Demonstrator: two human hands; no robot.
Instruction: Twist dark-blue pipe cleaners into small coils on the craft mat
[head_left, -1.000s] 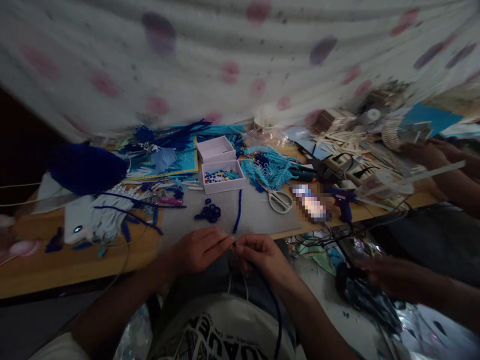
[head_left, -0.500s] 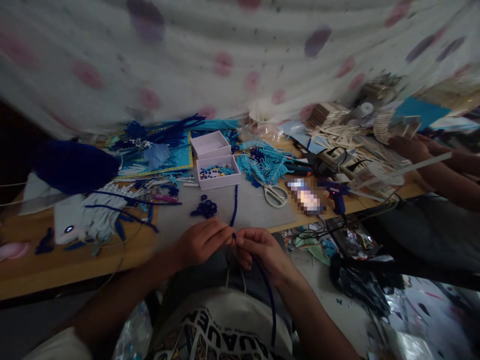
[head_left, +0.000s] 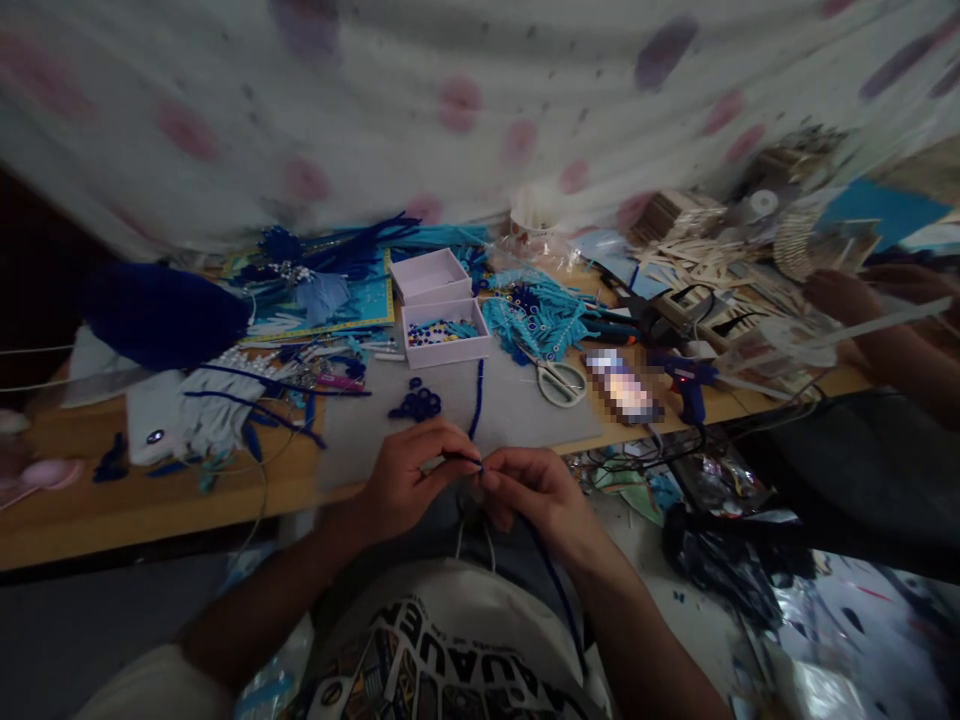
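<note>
My left hand point(head_left: 420, 472) and my right hand point(head_left: 538, 490) meet just in front of the table edge. Their fingertips pinch a dark blue pipe cleaner point(head_left: 559, 578) between them. Its long end hangs down below my right hand, and a short piece shows along my left fingers. Another dark blue pipe cleaner point(head_left: 478, 400) lies on the grey mat point(head_left: 517, 425), just beyond my fingers. To its left sits a cluster of dark blue coiled rings point(head_left: 417, 400). The part pinched between the fingertips is mostly hidden.
Behind the mat stands a white box point(head_left: 448, 352) of beads. Scissors point(head_left: 561, 383), a lit phone point(head_left: 624, 385) and a blue glue gun point(head_left: 688, 385) lie to the right. Light-blue pipe-cleaner pieces point(head_left: 555, 315) are heaped behind. A co-worker's hands point(head_left: 844, 295) are at far right.
The view has shifted, so the table sits slightly higher and further right. My hands remain together on the pipe cleaner; a piece of it now shows along my left fingers.
</note>
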